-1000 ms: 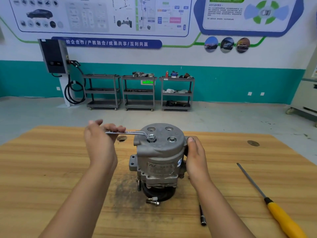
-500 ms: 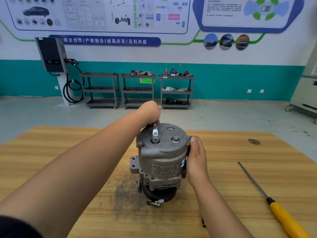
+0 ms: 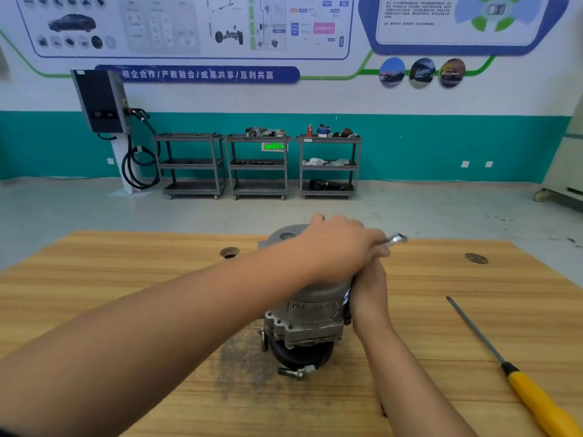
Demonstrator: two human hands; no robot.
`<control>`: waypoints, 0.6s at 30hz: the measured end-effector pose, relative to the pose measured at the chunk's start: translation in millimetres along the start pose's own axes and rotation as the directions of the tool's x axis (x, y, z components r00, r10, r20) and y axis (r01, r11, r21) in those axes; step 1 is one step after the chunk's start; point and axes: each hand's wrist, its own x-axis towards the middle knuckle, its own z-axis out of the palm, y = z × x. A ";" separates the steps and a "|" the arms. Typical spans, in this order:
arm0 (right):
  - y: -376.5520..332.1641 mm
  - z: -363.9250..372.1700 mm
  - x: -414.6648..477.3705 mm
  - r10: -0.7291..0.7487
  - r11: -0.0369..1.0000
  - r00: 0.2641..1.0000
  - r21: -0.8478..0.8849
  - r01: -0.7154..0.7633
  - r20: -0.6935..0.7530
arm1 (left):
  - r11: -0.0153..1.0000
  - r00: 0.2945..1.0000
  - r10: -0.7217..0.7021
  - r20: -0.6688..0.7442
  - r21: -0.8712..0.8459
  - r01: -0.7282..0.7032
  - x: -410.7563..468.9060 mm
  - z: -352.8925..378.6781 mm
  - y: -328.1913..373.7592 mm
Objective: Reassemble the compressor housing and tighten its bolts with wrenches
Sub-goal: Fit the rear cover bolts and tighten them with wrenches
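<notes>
A grey metal compressor stands upright on the wooden table, its black pulley end down. My left hand reaches across its top and grips a silver wrench, whose free end sticks out to the right past my fingers. The wrench's working end and the top bolts are hidden under that hand. My right hand holds the compressor's right side, partly covered by the left hand. A loose bolt lies on the table at the compressor's foot.
A yellow-handled screwdriver lies diagonally on the table at the right. Two round holes sit in the tabletop near its far edge. A dark stain spreads left of the compressor's base. Shelving carts stand far off by the wall.
My left hand has swung the wrench clockwise over the compressor top, from the left side round the back to the right. My right hand has stayed on the compressor's right side.
</notes>
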 end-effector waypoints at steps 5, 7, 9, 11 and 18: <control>9.1 -12.0 -3.6 0.202 0.978 0.979 0.053 -0.204 0.031 | 0.991 0.936 0.130 -0.326 0.024 -0.129 -50.6 20.7 10.6; 7.8 -11.3 -1.7 0.164 0.980 0.986 0.109 -0.166 0.021 | 0.971 0.871 0.070 -0.487 -0.168 -0.171 -70.2 32.5 9.1; 1.8 -6.0 -2.0 0.015 0.999 1.000 0.030 -0.016 0.024 | 0.922 0.778 -0.053 -0.626 -0.330 -0.203 -87.4 47.5 3.9; -1.0 -2.4 -3.0 -0.063 0.997 0.998 -0.039 0.064 0.025 | 0.869 0.655 -0.194 -0.730 -0.438 -0.231 -99.7 59.8 -3.9; 5.0 -7.0 0.3 -0.052 0.995 0.999 -0.084 0.053 0.014 | 0.208 0.294 -0.876 -0.382 -0.849 -0.486 -114.9 60.2 -34.2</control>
